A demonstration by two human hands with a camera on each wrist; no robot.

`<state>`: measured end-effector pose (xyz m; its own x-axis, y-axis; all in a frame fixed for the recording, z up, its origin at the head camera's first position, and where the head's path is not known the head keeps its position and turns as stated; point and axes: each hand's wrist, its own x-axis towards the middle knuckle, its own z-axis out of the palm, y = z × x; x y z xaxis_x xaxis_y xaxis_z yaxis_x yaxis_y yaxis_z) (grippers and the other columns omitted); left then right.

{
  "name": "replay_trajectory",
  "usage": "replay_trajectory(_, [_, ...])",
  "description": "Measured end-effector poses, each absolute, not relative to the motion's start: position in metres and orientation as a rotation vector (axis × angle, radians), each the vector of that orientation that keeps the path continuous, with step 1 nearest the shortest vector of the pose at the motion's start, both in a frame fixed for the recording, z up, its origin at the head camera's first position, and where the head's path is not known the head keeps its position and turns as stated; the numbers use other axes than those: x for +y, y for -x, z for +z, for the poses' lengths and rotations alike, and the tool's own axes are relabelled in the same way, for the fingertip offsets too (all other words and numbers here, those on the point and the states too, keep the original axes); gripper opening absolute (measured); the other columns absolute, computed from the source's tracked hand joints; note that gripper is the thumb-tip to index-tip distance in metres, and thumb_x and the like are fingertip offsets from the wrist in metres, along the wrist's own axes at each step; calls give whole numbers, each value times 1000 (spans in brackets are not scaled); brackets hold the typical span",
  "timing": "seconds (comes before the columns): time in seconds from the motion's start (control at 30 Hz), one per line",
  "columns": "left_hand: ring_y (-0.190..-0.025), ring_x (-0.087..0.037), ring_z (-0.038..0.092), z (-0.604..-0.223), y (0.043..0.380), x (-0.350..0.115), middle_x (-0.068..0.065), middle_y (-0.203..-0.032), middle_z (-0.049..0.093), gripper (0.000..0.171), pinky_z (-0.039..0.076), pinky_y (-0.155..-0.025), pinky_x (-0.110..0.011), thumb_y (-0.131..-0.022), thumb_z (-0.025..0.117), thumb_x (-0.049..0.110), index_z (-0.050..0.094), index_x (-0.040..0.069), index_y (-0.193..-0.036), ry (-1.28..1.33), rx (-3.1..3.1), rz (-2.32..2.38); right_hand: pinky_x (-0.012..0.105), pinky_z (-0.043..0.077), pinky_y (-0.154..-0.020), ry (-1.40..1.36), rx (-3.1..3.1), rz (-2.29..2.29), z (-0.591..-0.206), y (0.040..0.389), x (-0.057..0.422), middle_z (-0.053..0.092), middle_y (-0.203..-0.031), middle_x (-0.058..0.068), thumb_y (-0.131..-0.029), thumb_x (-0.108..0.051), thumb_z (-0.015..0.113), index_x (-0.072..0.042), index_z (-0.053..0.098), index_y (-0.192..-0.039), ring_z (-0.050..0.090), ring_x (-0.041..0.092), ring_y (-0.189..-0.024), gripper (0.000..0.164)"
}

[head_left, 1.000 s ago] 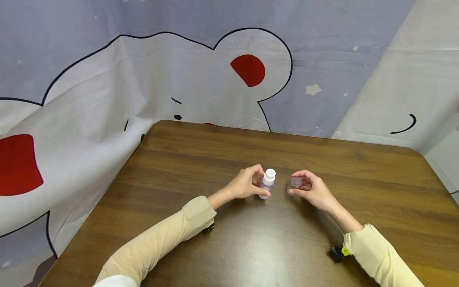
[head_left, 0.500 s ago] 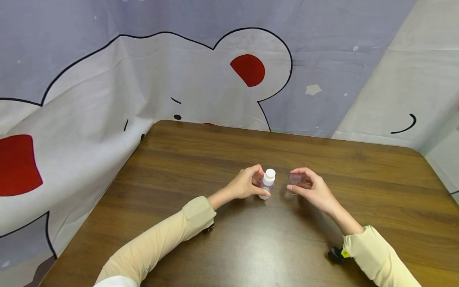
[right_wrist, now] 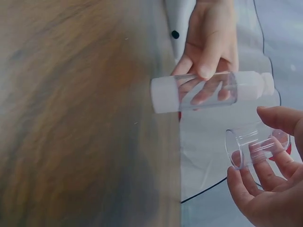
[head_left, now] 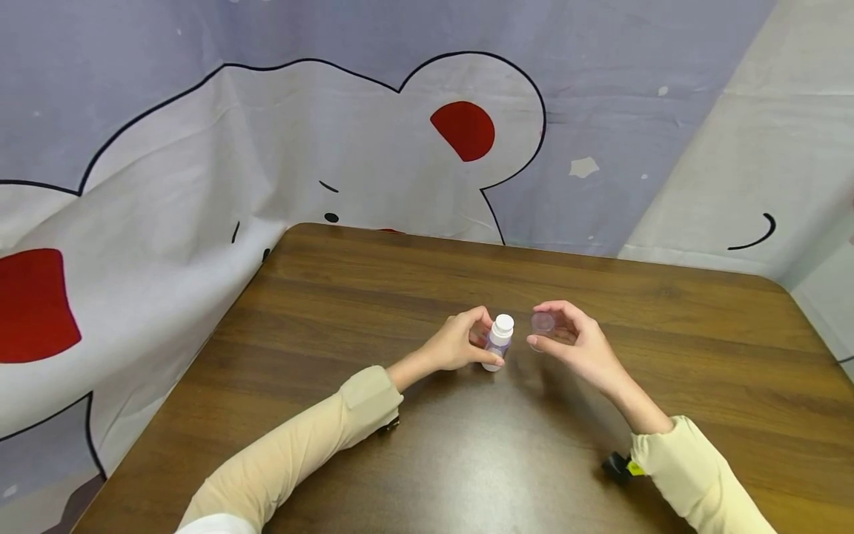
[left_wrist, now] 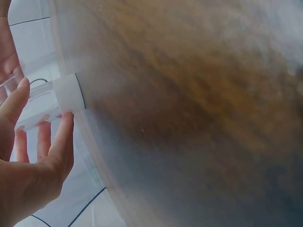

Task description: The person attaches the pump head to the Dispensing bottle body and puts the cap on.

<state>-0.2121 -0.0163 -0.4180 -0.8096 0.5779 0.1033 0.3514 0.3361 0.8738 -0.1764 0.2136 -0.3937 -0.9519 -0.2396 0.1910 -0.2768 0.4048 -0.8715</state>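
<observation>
In the head view my left hand point(head_left: 457, 345) holds a small clear pump bottle point(head_left: 500, 343) upright, thumb on the near side and fingers behind. The bottle has a white base point(right_wrist: 164, 95) and a white stepped top point(right_wrist: 250, 85). Whether the base touches the table cannot be told. To its right, my right hand point(head_left: 580, 343) pinches a clear, hollow cap point(right_wrist: 253, 144) between thumb and fingers. The cap's wide rim faces down, off the table, and its closed end is up. Cap and bottle are apart, with a small gap between them.
Both hands are over a brown wooden table point(head_left: 373, 297). A cloth backdrop point(head_left: 360, 141) with printed cartoon bears hangs behind and left of it. A black wrist device point(head_left: 617, 467) with a yellow-green part sits at the right cuff.
My right hand has lifted the clear cap up and slightly left, closer to the bottle's top. My left hand and the bottle have stayed in place.
</observation>
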Motion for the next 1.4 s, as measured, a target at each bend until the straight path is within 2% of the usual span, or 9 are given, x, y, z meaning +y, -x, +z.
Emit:
replay_trajectory(0.13, [-89,-27,70,-419,212,-16,-18,-112,65,42,58,-74,-21,-74,83,8,49,1,-97,-839,2370,1477,12,50,-85,-500,-2575,1617,-388,177,209,62,-113,19,-84,-10,73,-1,53,-122,61,-1,-95,44])
replay_trajectory(0.4, [-91,-28,70,-419,212,-16,-18,-112,65,41,58,-75,-21,-74,82,6,49,1,-97,-840,2364,1487,13,51,-84,-508,-2518,1590,-378,181,198,64,-103,-4,-84,-9,73,-5,56,-120,62,0,-93,41])
replay_trajectory(0.57, [-91,-28,69,-418,212,-16,-17,-112,66,41,58,-76,-21,-74,82,7,49,1,-98,-836,2368,1477,13,50,-85,-515,-2473,1597,-370,183,191,63,-103,-5,-84,-8,73,-6,56,-122,61,0,-94,41])
replay_trajectory(0.77, [-91,-29,70,-419,212,-15,-17,-112,66,41,58,-75,-21,-74,82,6,49,1,-98,-839,2363,1484,10,50,-87,-492,-2410,1679,-361,183,184,61,-105,-5,-87,-6,70,-1,52,-125,60,1,-97,42])
replay_trajectory(0.97, [-90,-29,70,-419,213,-15,-17,-111,66,41,58,-74,-21,-74,82,5,49,1,-97,-827,2361,1486,13,51,-89,-541,-2225,1833,-364,184,177,64,-110,-8,-87,2,67,-4,52,-124,62,2,-101,41])
replay_trajectory(1.2, [-91,-28,70,-417,212,-16,-18,-113,66,41,58,-75,-22,-74,82,6,49,1,-97,-816,2361,1473,16,52,-88,-707,-2110,1853,-375,183,169,64,-113,-11,-85,9,65,8,45,-125,63,8,-102,45])
replay_trajectory(1.4, [-91,-27,70,-418,212,-16,-17,-111,66,42,58,-76,-21,-73,83,6,49,1,-97,-820,2362,1478,16,52,-88,-717,-2116,1858,-377,182,164,65,-112,-11,-84,10,66,10,45,-124,62,8,-101,45])
